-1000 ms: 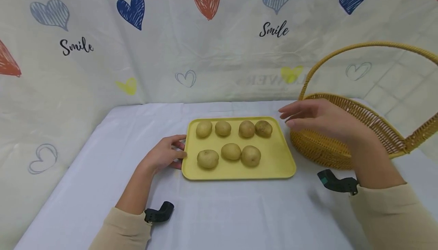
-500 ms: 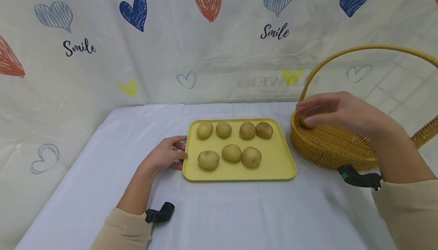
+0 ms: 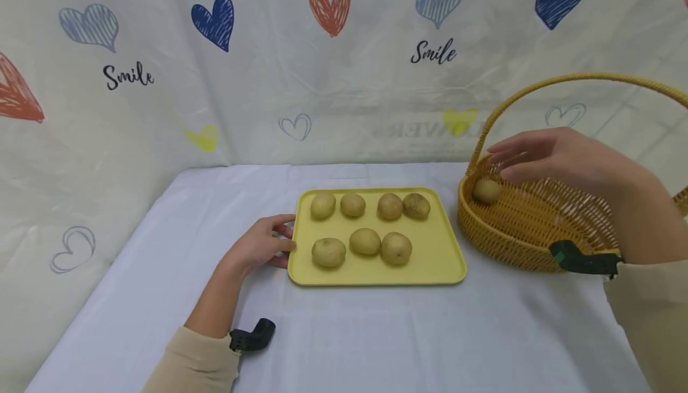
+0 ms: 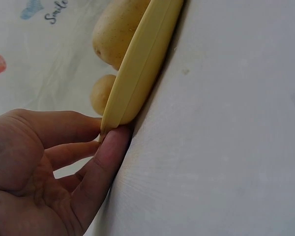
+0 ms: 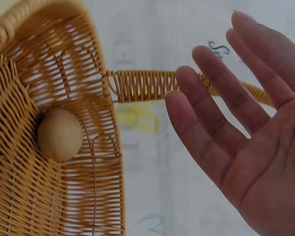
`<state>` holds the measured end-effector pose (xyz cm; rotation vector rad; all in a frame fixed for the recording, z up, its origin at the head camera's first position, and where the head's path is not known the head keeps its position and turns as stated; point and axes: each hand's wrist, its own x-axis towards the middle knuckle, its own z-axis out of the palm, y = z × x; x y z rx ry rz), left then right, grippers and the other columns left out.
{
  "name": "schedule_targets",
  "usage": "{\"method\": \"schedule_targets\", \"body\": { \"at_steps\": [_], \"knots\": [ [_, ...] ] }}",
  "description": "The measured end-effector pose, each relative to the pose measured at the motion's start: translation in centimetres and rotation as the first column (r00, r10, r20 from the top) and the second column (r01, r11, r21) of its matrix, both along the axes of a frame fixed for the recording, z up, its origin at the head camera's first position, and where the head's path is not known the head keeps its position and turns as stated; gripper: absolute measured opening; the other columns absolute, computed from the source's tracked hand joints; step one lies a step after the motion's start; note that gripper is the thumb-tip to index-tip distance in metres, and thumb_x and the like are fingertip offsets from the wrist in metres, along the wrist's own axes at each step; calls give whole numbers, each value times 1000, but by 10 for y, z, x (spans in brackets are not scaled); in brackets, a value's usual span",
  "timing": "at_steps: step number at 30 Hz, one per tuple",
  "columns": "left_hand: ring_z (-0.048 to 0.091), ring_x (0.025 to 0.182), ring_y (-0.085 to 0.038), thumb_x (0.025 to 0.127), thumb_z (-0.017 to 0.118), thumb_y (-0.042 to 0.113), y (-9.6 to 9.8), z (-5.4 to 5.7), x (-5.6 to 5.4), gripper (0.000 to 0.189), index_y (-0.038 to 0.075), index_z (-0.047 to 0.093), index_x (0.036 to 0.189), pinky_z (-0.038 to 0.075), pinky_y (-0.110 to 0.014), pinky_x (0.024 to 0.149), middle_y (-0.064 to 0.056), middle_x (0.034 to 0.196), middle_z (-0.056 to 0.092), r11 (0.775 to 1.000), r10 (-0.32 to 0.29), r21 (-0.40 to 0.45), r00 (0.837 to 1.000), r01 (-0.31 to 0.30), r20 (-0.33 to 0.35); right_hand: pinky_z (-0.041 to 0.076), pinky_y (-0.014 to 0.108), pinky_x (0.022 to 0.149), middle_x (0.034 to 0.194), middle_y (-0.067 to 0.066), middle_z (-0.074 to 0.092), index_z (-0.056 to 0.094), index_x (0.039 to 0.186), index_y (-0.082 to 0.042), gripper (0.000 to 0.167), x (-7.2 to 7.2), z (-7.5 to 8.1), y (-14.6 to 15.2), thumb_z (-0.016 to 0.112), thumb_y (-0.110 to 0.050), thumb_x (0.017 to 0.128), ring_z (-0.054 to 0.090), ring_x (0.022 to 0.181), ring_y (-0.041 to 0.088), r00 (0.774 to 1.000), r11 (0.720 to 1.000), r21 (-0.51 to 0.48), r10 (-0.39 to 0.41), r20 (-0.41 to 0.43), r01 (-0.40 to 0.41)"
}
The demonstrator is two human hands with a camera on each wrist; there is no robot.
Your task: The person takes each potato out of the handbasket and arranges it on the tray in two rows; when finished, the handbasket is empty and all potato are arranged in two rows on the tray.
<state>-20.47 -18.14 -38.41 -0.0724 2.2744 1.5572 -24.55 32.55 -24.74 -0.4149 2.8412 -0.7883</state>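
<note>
My left hand (image 3: 264, 242) pinches the left edge of a yellow tray (image 3: 435, 249); in the left wrist view the fingers (image 4: 105, 157) meet the tray's rim from both sides. On the tray lie several potatoes (image 3: 328, 252) in two loose rows. My right hand (image 3: 577, 160) hovers over the wicker basket (image 3: 500, 243), fingers spread and nothing held, as its palm (image 5: 275, 177) in the right wrist view also shows. One potato (image 3: 487, 192) sits inside the basket against its left wall, apart from the hand. The right hand and forearm hide part of the basket.
A tall arched handle (image 3: 591, 76) rises over the basket, behind the right hand. Both basket and tray stand on a white cloth (image 3: 355, 333). A pale curtain (image 3: 344, 70) printed with hearts hangs behind the table.
My right hand has moved right and up, from the tray side to over the basket. A potato has come into view inside the basket. The left hand has stayed at the tray edge.
</note>
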Motion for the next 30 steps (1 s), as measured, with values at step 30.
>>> {"method": "schedule_targets", "body": {
  "at_steps": [30],
  "knots": [
    [66,84,-22,94,65,-2,-3,-2,-2,70,10,41,158,65,-36,71,-16,124,50,1000,0,-8,1000,0,4,62,39,92,150,21,54,46,153,-3,64,-59,-44,38,65,-37,102,66,103,-3,980,996,-81,-21,199,37]
  ]
}}
